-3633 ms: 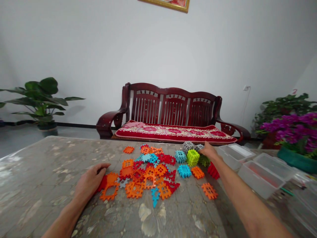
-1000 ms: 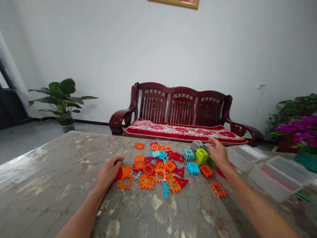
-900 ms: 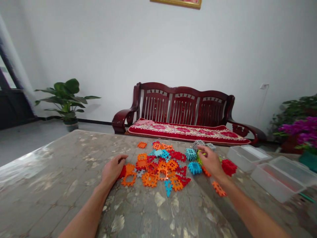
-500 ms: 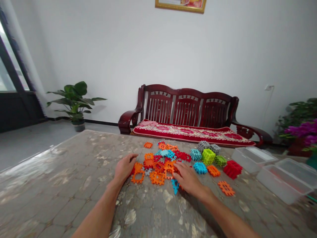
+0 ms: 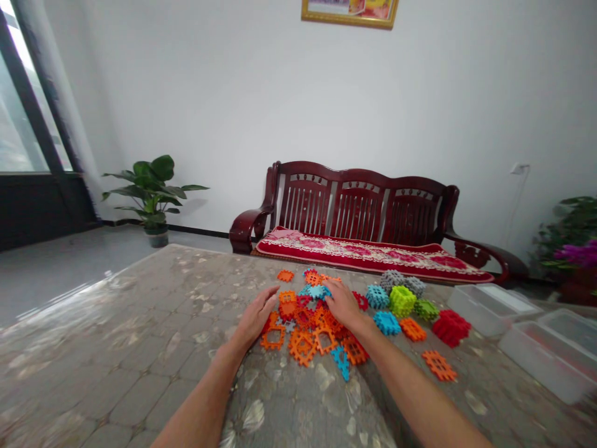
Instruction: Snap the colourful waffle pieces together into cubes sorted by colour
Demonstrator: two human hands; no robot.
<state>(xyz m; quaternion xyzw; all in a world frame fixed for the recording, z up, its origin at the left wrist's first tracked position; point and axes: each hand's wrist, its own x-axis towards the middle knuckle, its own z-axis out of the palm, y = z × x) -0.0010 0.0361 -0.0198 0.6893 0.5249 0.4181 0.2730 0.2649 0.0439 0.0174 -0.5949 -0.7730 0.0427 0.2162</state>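
In the head view, a loose pile of interlocking plastic building tiles lies on the table, with orange frame tiles [image 5: 303, 346] at its front. My left hand [image 5: 258, 315] rests at the pile's left side, fingers loosely curved and apart, close to an orange tile with a square hole [image 5: 273, 338]. Over the right part of the pile reaches my right hand [image 5: 344, 303]. Its fingertips are at light blue tiles [image 5: 316, 291], thumb apart from the fingers, and no tile shows held in it. A blue triangular tile [image 5: 341, 361] lies in front, below the right wrist.
Right of the pile stand stacked tiles: a lime green stack [image 5: 402, 301], a red stack [image 5: 451, 328] and grey stacks [image 5: 392, 281]. A lone orange tile [image 5: 439, 365] lies nearer me. Clear plastic boxes [image 5: 548, 361] sit at the right table edge. A wooden bench [image 5: 354, 205] stands behind.
My right hand has moved forward from the orange tiles to the light blue ones, uncovering orange tiles at the front right. My left hand stays beside the pile. The view has shifted slightly left.
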